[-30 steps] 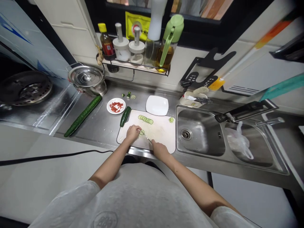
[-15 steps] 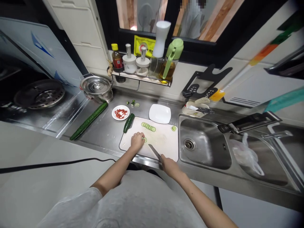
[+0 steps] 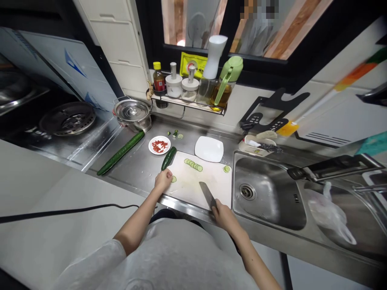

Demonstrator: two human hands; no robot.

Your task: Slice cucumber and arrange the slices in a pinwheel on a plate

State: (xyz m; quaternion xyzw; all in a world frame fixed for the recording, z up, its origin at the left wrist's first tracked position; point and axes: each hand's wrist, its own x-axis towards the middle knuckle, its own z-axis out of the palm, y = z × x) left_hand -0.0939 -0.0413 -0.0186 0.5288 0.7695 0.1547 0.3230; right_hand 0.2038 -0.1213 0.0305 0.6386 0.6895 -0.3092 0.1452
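Note:
My right hand is wrapped round the handle of a kitchen knife, whose blade lies over the white cutting board. My left hand is at the board's left edge with its fingers curled; what they hold, if anything, is hidden. Just right of its fingertips is a pale cucumber slice. Directly beyond this hand lies a short cucumber piece, partly over the board's corner. A row of overlapping cucumber slices lies across the board, and a few more slices sit at its right corner.
A long cucumber rests on the steel counter at left, near a lidded pot. Behind the board are a plate of red bits, cucumber scraps and a white plate. The sink adjoins on the right.
My left hand has moved left, from the middle of the board to its left edge near the short cucumber piece. The knife stays in my right hand. The view has shifted slightly.

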